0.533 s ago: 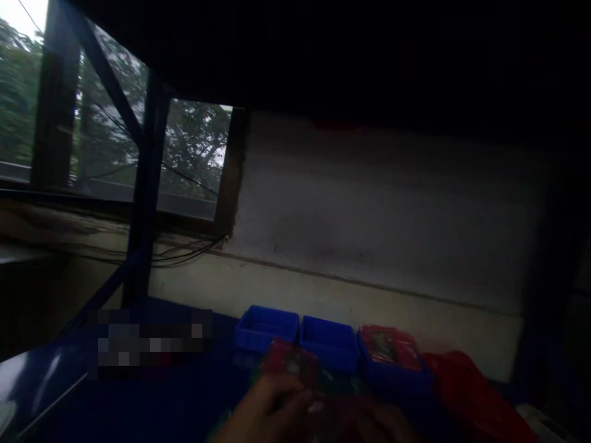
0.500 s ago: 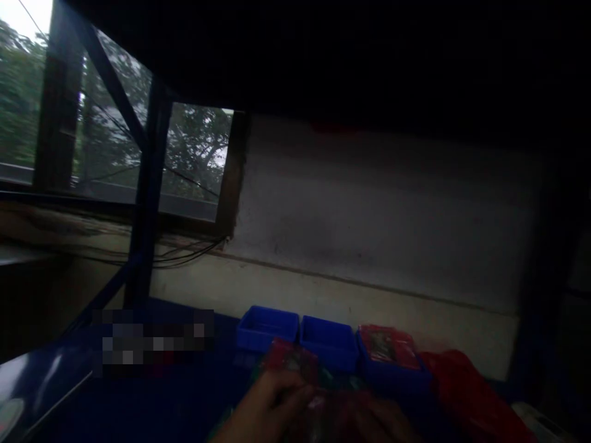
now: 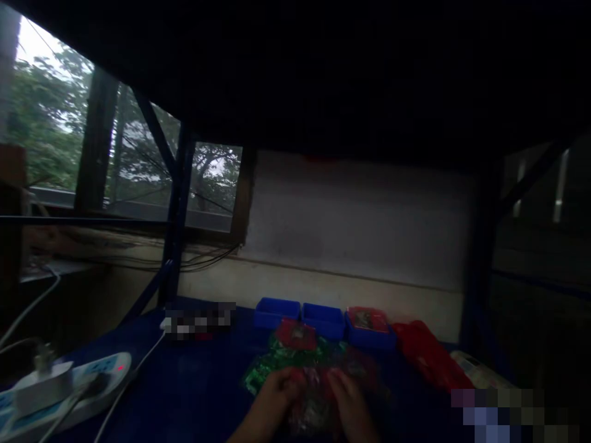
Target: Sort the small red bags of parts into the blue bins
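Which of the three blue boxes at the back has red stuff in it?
The right-hand blue box, next to the red bag. Red packets fill it; the middle box and left box look empty.

My head camera looks forward and slightly down across the blue table (image 3: 194, 394), close above my two hands at the bottom edge. It faces the pale wall (image 3: 360, 221), with the window (image 3: 138, 166) at the left. Dim light.

dim room, window (image 3: 69, 135) with trees outside at left, pale wall (image 3: 360, 221) behind blue table (image 3: 194, 394)
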`<state>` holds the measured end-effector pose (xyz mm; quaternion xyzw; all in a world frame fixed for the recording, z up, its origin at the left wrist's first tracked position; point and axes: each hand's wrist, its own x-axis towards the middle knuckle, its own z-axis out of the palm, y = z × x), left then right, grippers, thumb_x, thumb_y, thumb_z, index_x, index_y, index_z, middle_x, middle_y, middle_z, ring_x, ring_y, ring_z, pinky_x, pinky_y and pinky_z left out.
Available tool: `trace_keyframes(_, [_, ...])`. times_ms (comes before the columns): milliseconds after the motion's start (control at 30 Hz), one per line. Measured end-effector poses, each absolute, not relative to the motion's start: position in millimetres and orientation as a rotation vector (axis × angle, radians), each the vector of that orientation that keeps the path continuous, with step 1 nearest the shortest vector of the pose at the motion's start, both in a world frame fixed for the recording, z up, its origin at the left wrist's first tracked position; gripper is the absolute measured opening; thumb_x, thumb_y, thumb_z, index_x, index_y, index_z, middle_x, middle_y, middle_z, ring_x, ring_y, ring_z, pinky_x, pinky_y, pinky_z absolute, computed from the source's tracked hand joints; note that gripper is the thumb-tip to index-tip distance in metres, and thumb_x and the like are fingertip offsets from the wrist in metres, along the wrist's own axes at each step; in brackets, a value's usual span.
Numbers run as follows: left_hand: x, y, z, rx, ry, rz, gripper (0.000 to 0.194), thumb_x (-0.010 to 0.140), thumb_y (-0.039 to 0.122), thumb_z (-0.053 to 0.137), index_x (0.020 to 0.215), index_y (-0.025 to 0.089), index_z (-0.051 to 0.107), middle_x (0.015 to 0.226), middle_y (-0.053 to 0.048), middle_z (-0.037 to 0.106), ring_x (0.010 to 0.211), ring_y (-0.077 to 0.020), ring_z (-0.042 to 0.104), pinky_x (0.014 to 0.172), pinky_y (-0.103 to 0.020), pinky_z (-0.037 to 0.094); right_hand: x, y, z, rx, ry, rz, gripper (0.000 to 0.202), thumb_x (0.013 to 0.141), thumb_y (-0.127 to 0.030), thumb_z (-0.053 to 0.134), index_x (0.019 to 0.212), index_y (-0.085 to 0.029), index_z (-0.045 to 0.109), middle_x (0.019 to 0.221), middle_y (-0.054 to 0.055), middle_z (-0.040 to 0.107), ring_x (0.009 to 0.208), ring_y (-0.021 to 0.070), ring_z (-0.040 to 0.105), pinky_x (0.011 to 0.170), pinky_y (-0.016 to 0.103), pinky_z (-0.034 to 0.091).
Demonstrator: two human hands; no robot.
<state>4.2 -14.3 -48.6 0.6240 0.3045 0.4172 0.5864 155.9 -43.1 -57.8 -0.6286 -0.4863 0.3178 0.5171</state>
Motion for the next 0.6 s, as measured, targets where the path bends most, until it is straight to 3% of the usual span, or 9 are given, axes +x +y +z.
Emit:
trace_keyframes(67, [2.9,-16.4,-44.1,1.429,0.723,1.027,0.044,0.061,0.054,0.057,0.070,0.011,0.056,0.058,0.002,0.051,0.053,-0.0093,0.043,0.055,-0.023,0.034,148.4,-45.3,-54.5,-1.522,-1.146,0.844,0.051,0.072,-0.049,0.035,0.102,-0.012,0.054,0.069,0.005,0.065,0.043,0.0118,0.055,0.035,0.021,0.037])
trace_keyframes(133, [2.3,-19.0,-40.1,1.414,0.746,1.082,0.044,0.061,0.054,0.057,0.070,0.012,0.056,0.054,0.004,0.047,0.050,-0.0082,0.039,0.053,-0.022,0.032,143.9,-47.1,-53.5,-1.463,-1.188,0.844,0.046,0.072,-0.047,0.033,0.096,-0.013,0.052,0.043,-0.006,0.048,0.027,0.0072,0.037,0.029,0.019,0.026])
trace_keyframes(200, [2.3,-21.3,-37.4,1.449,0.773,1.114,0.042,0.062,0.053,0.056,0.070,0.012,0.055,0.051,0.006,0.042,0.048,-0.0068,0.033,0.049,-0.021,0.028,142.6,-48.9,-53.6,-1.371,-1.215,0.826,0.045,0.070,-0.044,0.037,0.098,-0.012,0.049,0.040,-0.009,0.040,0.027,0.0062,0.034,0.029,0.018,0.024])
trace_keyframes(333, [4.4,-22.0,-37.3,1.546,0.796,1.123,0.042,0.064,0.053,0.053,0.068,0.011,0.054,0.053,0.006,0.040,0.050,-0.0067,0.032,0.048,-0.020,0.025,146.0,-52.4,-52.5,-1.296,-1.206,0.844,0.053,0.066,-0.040,0.040,0.109,-0.009,0.041,0.046,-0.007,0.045,0.032,0.0078,0.040,0.031,0.020,0.026])
trace_keyframes(600, [7.7,-13.1,-43.8,1.562,0.856,1.181,0.042,0.065,0.055,0.048,0.059,0.014,0.050,0.053,0.004,0.042,0.051,-0.0092,0.037,0.051,-0.023,0.028,152.6,-46.1,-55.5,-1.305,-1.276,0.786,0.031,0.064,-0.045,0.043,0.076,-0.017,0.048,0.040,-0.007,0.043,0.031,0.0069,0.038,0.032,0.019,0.023])
